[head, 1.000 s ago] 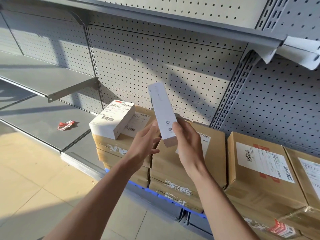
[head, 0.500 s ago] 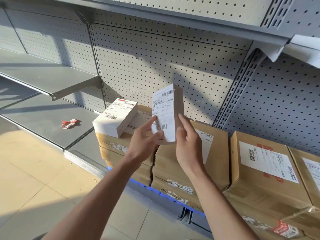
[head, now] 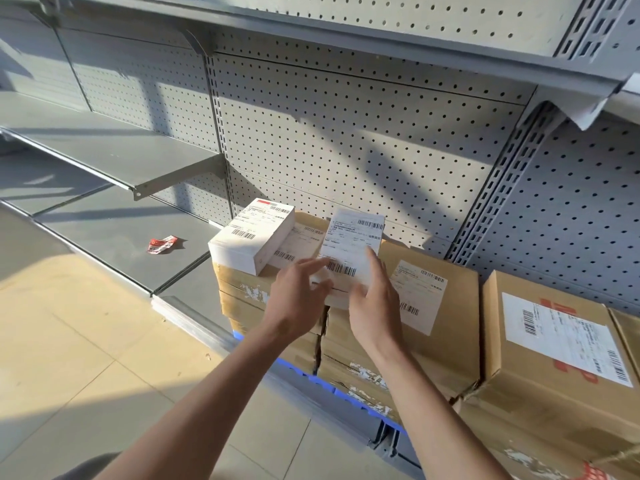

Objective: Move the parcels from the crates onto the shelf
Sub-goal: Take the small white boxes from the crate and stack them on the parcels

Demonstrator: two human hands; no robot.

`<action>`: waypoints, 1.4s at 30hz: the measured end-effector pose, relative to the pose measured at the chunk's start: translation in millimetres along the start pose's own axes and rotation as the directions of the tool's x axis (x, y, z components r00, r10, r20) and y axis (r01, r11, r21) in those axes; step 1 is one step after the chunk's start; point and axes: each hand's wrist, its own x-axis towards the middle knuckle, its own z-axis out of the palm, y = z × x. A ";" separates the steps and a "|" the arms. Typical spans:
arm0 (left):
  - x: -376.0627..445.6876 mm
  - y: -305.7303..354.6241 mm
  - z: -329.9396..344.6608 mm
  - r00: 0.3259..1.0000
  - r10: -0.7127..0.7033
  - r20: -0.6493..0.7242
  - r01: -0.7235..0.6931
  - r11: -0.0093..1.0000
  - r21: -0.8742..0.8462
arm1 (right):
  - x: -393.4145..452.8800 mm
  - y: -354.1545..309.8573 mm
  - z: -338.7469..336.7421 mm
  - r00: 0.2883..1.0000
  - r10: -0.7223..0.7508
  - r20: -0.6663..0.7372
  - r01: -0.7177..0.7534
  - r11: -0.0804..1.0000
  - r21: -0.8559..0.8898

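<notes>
**White parcel between my fingers, above the brown boxes**

Where the perforated back panel [head: 346, 140] meets the brown boxes, open wall rises up to the underside of the upper shelf [head: 311, 32]. To my left the lower shelf [head: 114, 233] lies open, with only a red-and-white scrap [head: 161, 244] on it, and a shorter shelf [head: 114, 157] juts out above that, its front corner near the first white parcel [head: 251, 233].

That first parcel rests on the left brown box [head: 242, 289], label up. Just beside it, the second white parcel [head: 351, 251] sits over the seam between the left box and the middle box [head: 426, 306], label facing me. My left hand [head: 298, 299] is at its lower left edge, fingers [head: 317, 265] spread and reaching onto the label near the barcode. My right hand [head: 375, 306] is at its lower right edge, fingers fairly straight along that side. Both hands touch it lightly, neither curled round it; whether its underside already rests on the boxes I cannot tell.

Farther right, another brown box [head: 554, 358] stands just beside the middle one. Below the boxes a blue crate rim [head: 346, 396] shows.
</notes>
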 end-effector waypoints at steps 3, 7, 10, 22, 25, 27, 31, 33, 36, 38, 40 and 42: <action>0.6 -3.1 -2.4 1.000 0.010 -0.011 -0.009 0.998 0.061 | 0.7 1.6 7.1 0.995 0.020 0.099 -0.017 0.999 -0.031; 1.8 -9.4 -3.5 1.000 -0.023 -0.017 0.024 0.996 0.086 | 3.6 5.2 16.9 0.981 0.056 0.186 -0.044 0.997 -0.068; 4.2 -13.7 -8.3 0.999 -0.020 -0.038 0.024 0.993 0.115 | 7.2 5.0 21.1 0.985 0.051 0.162 -0.037 0.996 -0.086; 20.2 -76.7 -72.6 0.982 0.112 -0.150 -0.015 0.847 0.531 | 20.5 -4.8 47.4 0.981 -0.070 0.181 0.112 0.965 -0.238; 17.4 -87.4 -80.3 0.994 0.084 -0.072 -0.028 0.819 0.574 | 22.5 -10.4 57.5 0.973 -0.092 0.210 0.145 0.956 -0.256; 17.2 -90.2 -83.5 0.994 0.093 -0.051 -0.048 0.819 0.571 | 22.6 -16.9 62.4 0.968 -0.107 0.226 0.166 0.951 -0.259; 18.6 -93.2 -85.3 0.995 0.087 -0.039 -0.051 0.831 0.553 | 21.2 -26.3 70.8 0.962 -0.126 0.244 0.192 0.944 -0.269; 18.2 -94.1 -85.1 0.996 0.079 -0.035 -0.047 0.833 0.551 | 20.9 -27.1 75.1 0.957 -0.146 0.250 0.220 0.928 -0.300; 17.0 -93.5 -84.2 0.996 0.085 -0.033 -0.054 0.840 0.541 | 20.8 -26.8 80.1 0.952 -0.167 0.257 0.250 0.908 -0.335; 16.7 -93.5 -83.7 0.996 0.088 -0.030 -0.057 0.835 0.547 | 20.5 -27.7 81.7 0.949 -0.174 0.262 0.260 0.902 -0.344; 16.4 -94.8 -83.1 0.996 0.085 -0.025 -0.057 0.828 0.558 | 20.0 -29.4 82.7 0.951 -0.172 0.257 0.258 0.899 -0.355; 15.8 -95.6 -82.6 0.996 0.084 -0.023 -0.057 0.827 0.559 | 19.7 -30.4 83.2 0.952 -0.168 0.255 0.257 0.892 -0.372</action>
